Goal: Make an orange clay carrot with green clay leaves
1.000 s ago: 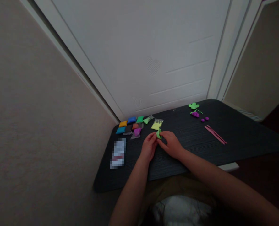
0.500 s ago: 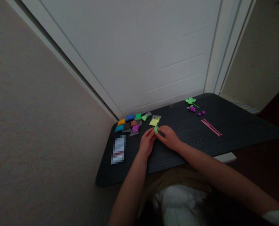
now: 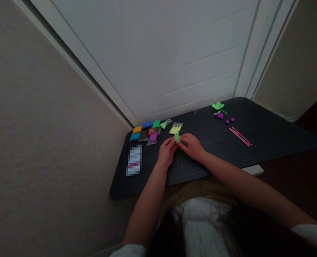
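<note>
Between my two hands is a small piece of light green clay [image 3: 177, 137], above the front middle of the dark table. My left hand [image 3: 166, 151] pinches it from the left with the fingertips. From the other side, the fingers of my right hand [image 3: 192, 145] close on the same piece. Part of the clay is hidden by the fingers. Just beyond it lies a clear bag of yellow clay [image 3: 176, 129]. At the back right rest a green clover-like clay shape [image 3: 217, 106] with a thin stem and a cluster of purple clay balls [image 3: 219, 115].
Several clay packets, among them a blue one [image 3: 147, 124] and a purple one [image 3: 153, 138], lie at the back left. A blurred-out phone-like object [image 3: 134, 160] is nearer. Two loose purple balls [image 3: 230, 120] and pink modelling tools [image 3: 240, 136] lie right. A white door [image 3: 201, 53] borders the table's back.
The view has tilted slightly, so the table appears higher in the picture. Both hands stay together on the green clay, with only small finger movement.
</note>
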A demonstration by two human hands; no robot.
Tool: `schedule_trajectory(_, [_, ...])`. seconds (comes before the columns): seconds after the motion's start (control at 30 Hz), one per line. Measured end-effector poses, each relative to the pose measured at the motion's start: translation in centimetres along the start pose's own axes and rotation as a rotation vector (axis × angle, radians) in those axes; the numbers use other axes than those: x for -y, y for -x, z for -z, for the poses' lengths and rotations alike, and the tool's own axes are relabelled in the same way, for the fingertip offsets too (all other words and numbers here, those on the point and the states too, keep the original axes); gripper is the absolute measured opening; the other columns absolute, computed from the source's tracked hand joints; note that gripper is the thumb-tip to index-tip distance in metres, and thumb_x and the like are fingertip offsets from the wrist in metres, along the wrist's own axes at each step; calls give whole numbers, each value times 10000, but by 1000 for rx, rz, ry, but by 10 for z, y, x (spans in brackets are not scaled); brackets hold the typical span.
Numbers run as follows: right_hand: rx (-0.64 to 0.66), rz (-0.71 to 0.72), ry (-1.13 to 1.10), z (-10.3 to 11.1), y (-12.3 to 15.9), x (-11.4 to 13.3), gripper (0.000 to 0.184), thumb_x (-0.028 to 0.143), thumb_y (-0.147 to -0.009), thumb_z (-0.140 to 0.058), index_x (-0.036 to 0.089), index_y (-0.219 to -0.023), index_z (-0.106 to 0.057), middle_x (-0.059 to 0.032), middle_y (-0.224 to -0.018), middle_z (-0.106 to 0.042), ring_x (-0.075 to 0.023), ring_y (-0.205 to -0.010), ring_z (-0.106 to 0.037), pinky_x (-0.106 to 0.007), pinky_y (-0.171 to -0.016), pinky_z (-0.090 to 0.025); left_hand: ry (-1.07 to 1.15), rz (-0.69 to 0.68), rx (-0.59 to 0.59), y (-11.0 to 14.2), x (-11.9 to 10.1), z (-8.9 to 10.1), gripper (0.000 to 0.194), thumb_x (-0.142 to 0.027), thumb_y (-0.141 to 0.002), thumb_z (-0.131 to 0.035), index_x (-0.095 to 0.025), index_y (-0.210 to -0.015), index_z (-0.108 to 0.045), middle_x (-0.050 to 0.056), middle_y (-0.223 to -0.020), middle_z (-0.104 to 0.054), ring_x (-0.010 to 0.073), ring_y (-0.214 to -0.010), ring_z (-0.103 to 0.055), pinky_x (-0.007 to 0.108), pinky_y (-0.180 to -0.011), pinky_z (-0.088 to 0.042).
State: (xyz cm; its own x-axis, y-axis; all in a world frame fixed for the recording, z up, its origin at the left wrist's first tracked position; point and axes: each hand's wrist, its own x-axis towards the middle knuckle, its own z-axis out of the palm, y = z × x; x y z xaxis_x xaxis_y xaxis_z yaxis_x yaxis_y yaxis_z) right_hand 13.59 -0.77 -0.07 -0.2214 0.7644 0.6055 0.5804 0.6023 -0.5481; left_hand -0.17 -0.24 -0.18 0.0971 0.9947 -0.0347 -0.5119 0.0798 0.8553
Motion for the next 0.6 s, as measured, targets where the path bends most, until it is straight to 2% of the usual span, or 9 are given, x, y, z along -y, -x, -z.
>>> schedule_trajectory(0.23, [-32,3,23,1,-1,-2,179,321,-753,-551,199,-863,-623,-54,-917,-608,-190,-884,-506,-344,-790,-367,33,33,-4,0,-2,-1,206,-186,-675,-626,-149,-876,-599,20,-847,-635,82,-734,-591,219,-729,-449])
schedule_trajectory(0.4, [-59,-12,-23,2,-2,-3,169,301,-778,-519,192,-855,-623,-52,-906,-604,-176,-878,-510,-325,-798,-381,38,45,34,2,-3,-2,243,-169,-686,-616,-141,-927,-602,47,-920,-636,104,-811,-596,252,-809,-435])
schedule_trajectory(0.6, [-65,-29,-108,4,-2,-1,178,307,-784,-512,188,-867,-617,-47,-881,-603,-161,-858,-519,-308,-798,-399,2,38,-2,3,-4,-5,268,-138,-663,-633,-125,-930,-614,56,-928,-639,97,-793,-596,269,-844,-420])
